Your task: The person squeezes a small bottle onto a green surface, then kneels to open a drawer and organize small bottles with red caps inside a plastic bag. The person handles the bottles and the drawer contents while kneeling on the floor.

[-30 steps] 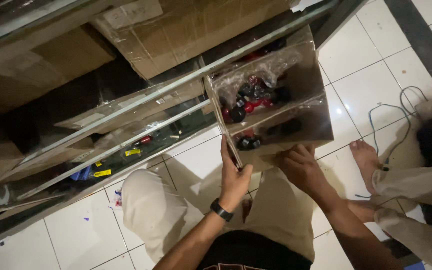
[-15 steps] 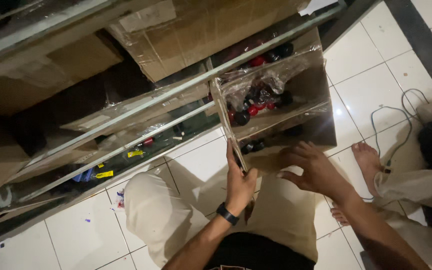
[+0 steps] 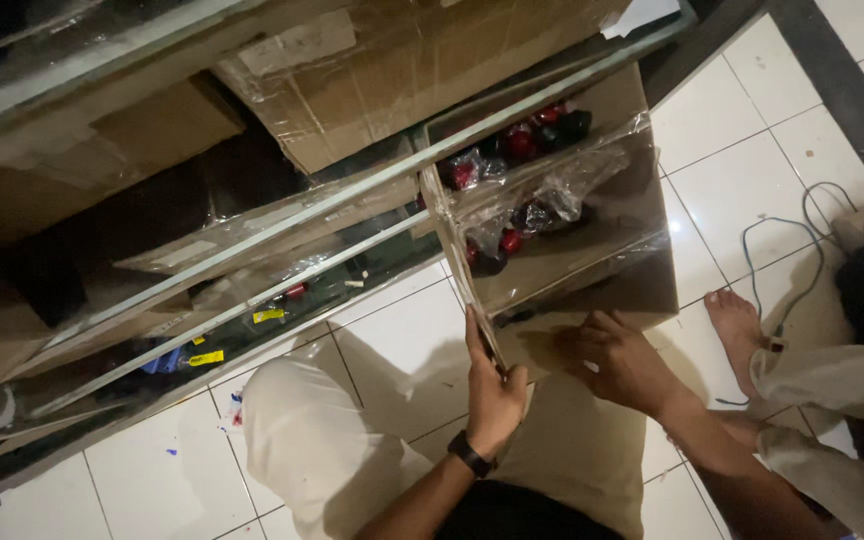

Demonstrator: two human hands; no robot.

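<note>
I am crouched in front of a low glass display cabinet. My left hand, with a dark watch on its wrist, grips the left edge of a glass pane that stands tilted at the cabinet's front. My right hand holds the same pane at its bottom edge, fingers spread against the glass. Behind the pane lie red and black toys in clear plastic bags. My pale trouser knees are below my hands.
Cardboard boxes wrapped in plastic fill the upper shelf behind metal rails. Small items with yellow tags lie on the bottom shelf. Another person's bare foot and a thin cable are on the white tiled floor at right.
My right hand lifted with fingers spread half a second ago and now sits on the pane's bottom edge again. My left hand kept its grip. The pane sits higher and more to the right in view.
</note>
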